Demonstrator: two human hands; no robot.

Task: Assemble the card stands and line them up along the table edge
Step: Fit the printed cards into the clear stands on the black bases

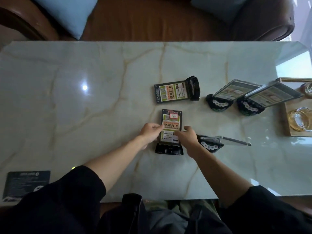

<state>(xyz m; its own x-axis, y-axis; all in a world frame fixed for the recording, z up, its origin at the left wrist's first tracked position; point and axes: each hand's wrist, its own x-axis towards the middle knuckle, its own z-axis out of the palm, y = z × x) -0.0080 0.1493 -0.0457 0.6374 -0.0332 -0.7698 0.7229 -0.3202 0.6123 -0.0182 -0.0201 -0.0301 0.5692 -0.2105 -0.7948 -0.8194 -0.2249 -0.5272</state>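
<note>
A green and black card panel [171, 122] lies flat on the marble table [84, 115], its lower end at a black base [169, 149]. My left hand [150, 134] grips the panel's left edge and my right hand [189, 141] holds its right edge. Another panel with its base [176, 92] lies flat farther back. Two assembled stands [224, 97] [260, 102] stand upright at the right. A further stand [217, 142] lies just right of my right hand.
A wooden tray [287, 119] with glass ashtrays sits at the table's right edge. A black card [27, 181] lies at the near left corner. Brown armchairs with blue cushions [67, 14] stand beyond the far edge.
</note>
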